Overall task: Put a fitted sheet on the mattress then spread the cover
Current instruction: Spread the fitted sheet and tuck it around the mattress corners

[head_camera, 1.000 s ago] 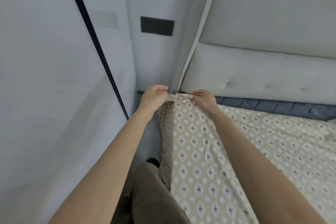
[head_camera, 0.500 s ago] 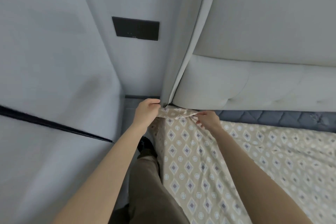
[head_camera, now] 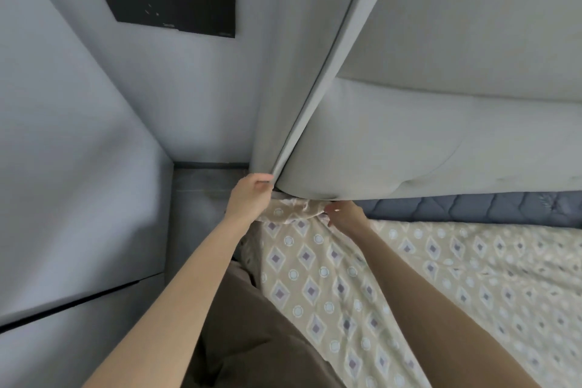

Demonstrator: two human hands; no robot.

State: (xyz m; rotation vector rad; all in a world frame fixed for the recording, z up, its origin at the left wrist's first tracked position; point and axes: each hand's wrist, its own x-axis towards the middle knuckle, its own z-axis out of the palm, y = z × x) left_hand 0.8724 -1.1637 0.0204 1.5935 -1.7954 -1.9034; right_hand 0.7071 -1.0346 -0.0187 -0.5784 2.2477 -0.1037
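Holding bunched corner of sheet (head_camera: 315, 280) in both hands, tight under headboard (head_camera: 409, 142), at head-end corner of mattress (head_camera: 456, 206). Left hand (head_camera: 250, 197): fingers curled round the gather from outer side, touching headboard edge. Right hand (head_camera: 345, 216): pinching same gather from bed side, fingertips bent in. Between the hands, hem running side to side along headboard. Nearer the mattress corner: left hand. Toward camera, rest of sheet spread over bed. Likely next: tugging gather down over corner.
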